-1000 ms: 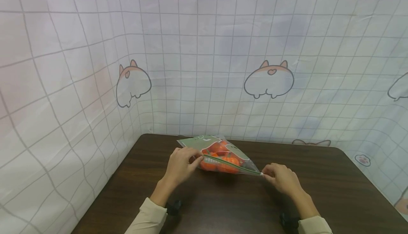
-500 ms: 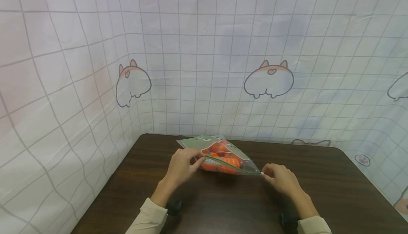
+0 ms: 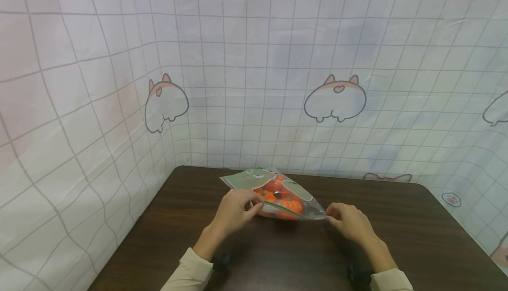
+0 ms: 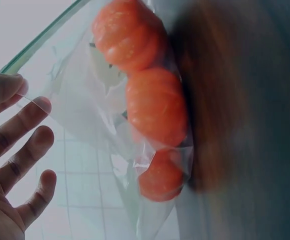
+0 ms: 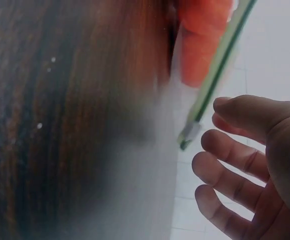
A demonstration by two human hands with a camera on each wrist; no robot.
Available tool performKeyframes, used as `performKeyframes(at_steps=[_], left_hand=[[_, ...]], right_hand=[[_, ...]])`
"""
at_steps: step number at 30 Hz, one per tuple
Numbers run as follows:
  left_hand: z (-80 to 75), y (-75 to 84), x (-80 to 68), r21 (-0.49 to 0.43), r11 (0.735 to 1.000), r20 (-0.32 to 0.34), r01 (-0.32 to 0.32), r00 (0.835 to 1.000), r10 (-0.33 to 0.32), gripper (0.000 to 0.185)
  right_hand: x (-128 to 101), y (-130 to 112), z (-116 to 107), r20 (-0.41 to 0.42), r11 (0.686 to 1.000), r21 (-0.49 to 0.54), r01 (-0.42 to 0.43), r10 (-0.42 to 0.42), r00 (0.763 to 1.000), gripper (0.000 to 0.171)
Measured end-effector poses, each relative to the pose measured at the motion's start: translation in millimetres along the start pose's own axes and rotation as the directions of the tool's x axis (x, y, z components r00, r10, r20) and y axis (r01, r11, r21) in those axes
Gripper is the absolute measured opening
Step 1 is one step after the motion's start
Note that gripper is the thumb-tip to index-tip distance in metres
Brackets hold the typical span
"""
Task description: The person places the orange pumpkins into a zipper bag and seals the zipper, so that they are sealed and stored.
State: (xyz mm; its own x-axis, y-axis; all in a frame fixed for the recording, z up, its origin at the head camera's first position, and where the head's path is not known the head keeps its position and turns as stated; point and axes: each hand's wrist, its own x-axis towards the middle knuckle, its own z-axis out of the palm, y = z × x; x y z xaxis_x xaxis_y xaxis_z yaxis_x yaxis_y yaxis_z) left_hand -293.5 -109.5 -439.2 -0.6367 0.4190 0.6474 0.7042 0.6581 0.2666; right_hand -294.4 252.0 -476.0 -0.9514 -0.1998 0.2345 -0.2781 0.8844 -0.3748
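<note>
A clear zip bag (image 3: 317, 211) with pale green printed shapes lies on the table. Inside it are several ribbed orange-red items (image 3: 291, 206), like small pumpkins or tomatoes. A green zip strip (image 5: 220, 60) runs along the near edge, ending in a small whitish piece. My left hand (image 3: 234, 209) pinches the film near the strip between thumb and forefinger, its other fingers spread in the left wrist view. At the bag's right corner, my right hand (image 3: 351, 222) pinches the edge with thumb and forefinger; the exact contact is partly hidden.
The dark wooden table (image 3: 278, 260) reaches back to a white gridded cloth (image 3: 254, 119) with dog drawings. More of that cloth hangs along the left and right sides. Dark wrist devices (image 3: 359, 275) sit under both forearms.
My left hand has slid right and slightly nearer along the zip edge, drawing the strip with it. The right hand stays at the corner, where the white end piece is less visible.
</note>
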Motion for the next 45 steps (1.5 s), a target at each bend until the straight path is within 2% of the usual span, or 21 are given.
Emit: performKeyframes(at_steps=[7, 12, 17, 24, 30, 36, 45], left_hand=[[12.4, 13.1, -2.1, 0.024, 0.998, 0.026, -0.056, 0.998, 0.055, 0.004], [18.5, 23.8, -3.1, 0.046, 0.992, 0.042, -0.113, 0.993, 0.111, 0.004], [23.9, 34.1, -4.2, 0.063, 0.984, 0.097, -0.167, 0.982, 0.161, 0.004], [35.1, 44.2, -9.0, 0.106, 0.961, 0.225, -0.257, 0.947, 0.228, 0.006], [41.7, 56.4, -14.3, 0.167, 0.94, 0.32, -0.299, 0.918, 0.235, 0.012], [47.9, 72.1, -20.9, 0.217, 0.912, 0.393, -0.347, 0.887, 0.244, 0.015], [56.8, 82.2, -25.1, 0.172, 0.923, 0.488, -0.344, 0.844, 0.224, 0.02]], right_hand=[[-2, -1, -1, 0.04, 0.999, 0.039, -0.011, 0.009, 0.999, 0.005], [-3, -1, 2, 0.092, 0.995, 0.104, -0.014, 0.005, 0.996, 0.006], [-1, -1, 4, 0.105, 0.988, 0.155, 0.014, -0.03, 0.994, 0.012], [-2, 1, 4, 0.092, 0.985, 0.167, 0.043, -0.059, 0.994, 0.02], [-6, -1, 1, 0.078, 0.983, 0.175, 0.062, -0.077, 0.994, 0.025], [-5, 2, 2, 0.072, 0.986, 0.162, 0.035, -0.047, 0.996, 0.027], [-4, 3, 2, 0.061, 0.988, 0.155, 0.011, -0.021, 0.998, 0.029]])
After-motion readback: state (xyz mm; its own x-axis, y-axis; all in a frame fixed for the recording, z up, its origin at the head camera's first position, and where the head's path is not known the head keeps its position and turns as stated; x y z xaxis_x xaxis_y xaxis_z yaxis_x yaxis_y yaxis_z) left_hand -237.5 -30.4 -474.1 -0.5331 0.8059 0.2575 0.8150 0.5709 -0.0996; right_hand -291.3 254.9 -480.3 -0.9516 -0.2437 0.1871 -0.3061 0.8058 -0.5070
